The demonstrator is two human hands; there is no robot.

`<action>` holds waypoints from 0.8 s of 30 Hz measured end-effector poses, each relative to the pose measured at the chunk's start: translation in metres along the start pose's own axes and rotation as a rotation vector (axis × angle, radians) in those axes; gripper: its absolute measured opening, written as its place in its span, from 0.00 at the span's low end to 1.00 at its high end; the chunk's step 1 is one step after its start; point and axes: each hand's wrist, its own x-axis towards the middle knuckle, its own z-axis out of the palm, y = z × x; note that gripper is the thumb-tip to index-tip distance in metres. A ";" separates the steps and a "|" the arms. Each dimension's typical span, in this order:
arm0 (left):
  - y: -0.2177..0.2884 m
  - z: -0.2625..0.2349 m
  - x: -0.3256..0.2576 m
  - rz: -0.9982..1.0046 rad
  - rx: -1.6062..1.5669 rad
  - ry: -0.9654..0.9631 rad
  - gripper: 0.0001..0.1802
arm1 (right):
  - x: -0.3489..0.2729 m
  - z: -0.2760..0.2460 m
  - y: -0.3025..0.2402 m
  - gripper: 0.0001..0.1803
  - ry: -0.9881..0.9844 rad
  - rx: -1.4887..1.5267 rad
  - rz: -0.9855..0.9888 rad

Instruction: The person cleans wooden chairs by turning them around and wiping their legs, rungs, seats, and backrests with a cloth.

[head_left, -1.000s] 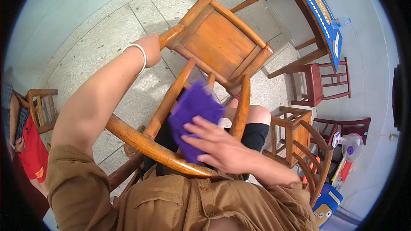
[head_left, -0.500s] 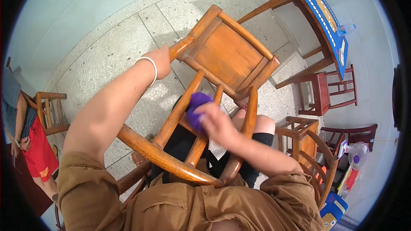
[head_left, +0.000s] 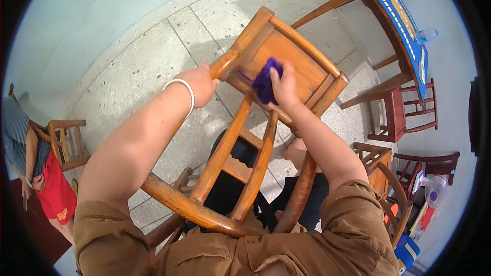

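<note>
A brown wooden chair point(head_left: 294, 61) is tilted in front of me, its curved back rail close to my chest and its square seat panel farther off. My left hand point(head_left: 198, 86), with a white bangle at the wrist, is closed round a wooden post at the seat's left side. In my right hand point(head_left: 285, 86) is a bunched purple cloth point(head_left: 266, 83), over the near edge of the seat where the back slats meet it. The cloth and fingers hide part of that edge.
At the upper right stands a table with a blue top point(head_left: 391, 10), a clear plastic bottle point(head_left: 427, 36) on it. Below it are a dark red chair point(head_left: 396, 115), a wooden chair point(head_left: 376, 161) and a small fan point(head_left: 436, 194). A person in red shorts point(head_left: 55, 189) stands at the left beside another chair point(head_left: 66, 145).
My right hand has carried the purple cloth from the back slats up and away to the seat's near edge. My left hand keeps its grip on the post.
</note>
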 end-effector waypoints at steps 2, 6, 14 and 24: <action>-0.004 0.002 -0.002 -0.002 0.013 -0.019 0.23 | 0.006 0.014 -0.030 0.19 0.025 0.008 -0.142; 0.000 0.000 0.000 0.016 0.015 -0.005 0.24 | 0.006 0.057 -0.004 0.20 -0.478 -0.522 -0.523; -0.007 0.007 0.003 0.045 0.051 0.064 0.23 | 0.040 0.043 0.001 0.15 -0.661 -0.803 -0.751; 0.002 0.001 -0.003 -0.008 0.044 0.019 0.22 | 0.138 -0.007 -0.022 0.18 -0.295 -1.117 -0.496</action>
